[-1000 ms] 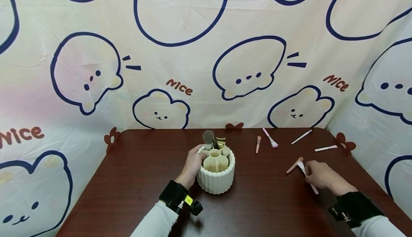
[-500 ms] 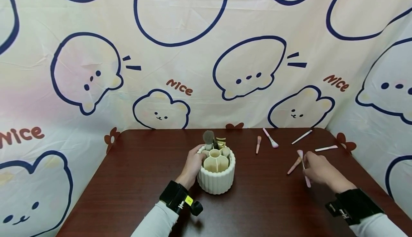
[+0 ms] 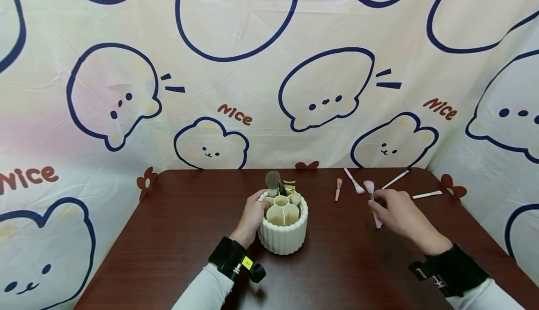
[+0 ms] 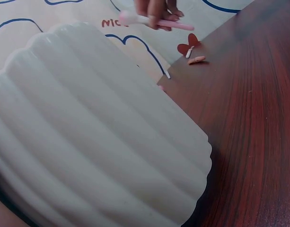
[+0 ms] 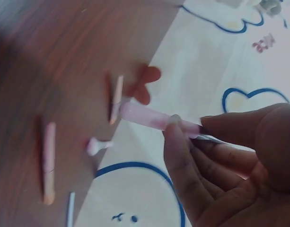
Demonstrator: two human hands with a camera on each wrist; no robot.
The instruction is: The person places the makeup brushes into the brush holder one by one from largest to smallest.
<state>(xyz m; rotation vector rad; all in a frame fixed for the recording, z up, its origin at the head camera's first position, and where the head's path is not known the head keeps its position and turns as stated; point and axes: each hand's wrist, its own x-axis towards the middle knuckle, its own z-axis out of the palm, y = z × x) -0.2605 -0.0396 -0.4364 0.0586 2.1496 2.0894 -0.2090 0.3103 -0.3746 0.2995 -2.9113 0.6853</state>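
My left hand (image 3: 252,212) grips the left side of a cream fluted makeup brush holder (image 3: 283,237), with fingers at its rim. Inside are round compartments; a fluffy grey-headed brush (image 3: 273,181) and gold-banded items (image 3: 289,187) stand at its back. To the right, my right hand (image 3: 397,211) pinches a pink makeup brush (image 3: 377,221) between thumb and fingers, bristles pointing up and away. In the right wrist view its pink handle (image 5: 145,116) sticks out past the fingertips. The holder's wall (image 4: 97,127) fills most of the left wrist view.
On the brown table (image 3: 189,254) lie a small peach brush (image 3: 338,189), a pink brush (image 3: 353,180) and two slim white-handled ones, one at the back (image 3: 396,179), one near the right edge (image 3: 427,194). Another peach brush (image 5: 49,163) shows in the right wrist view. A printed curtain (image 3: 261,90) hangs behind.
My right hand has lifted the pink brush from beside the peach brush and carried it left towards the holder. My left hand and the holder have stayed put.
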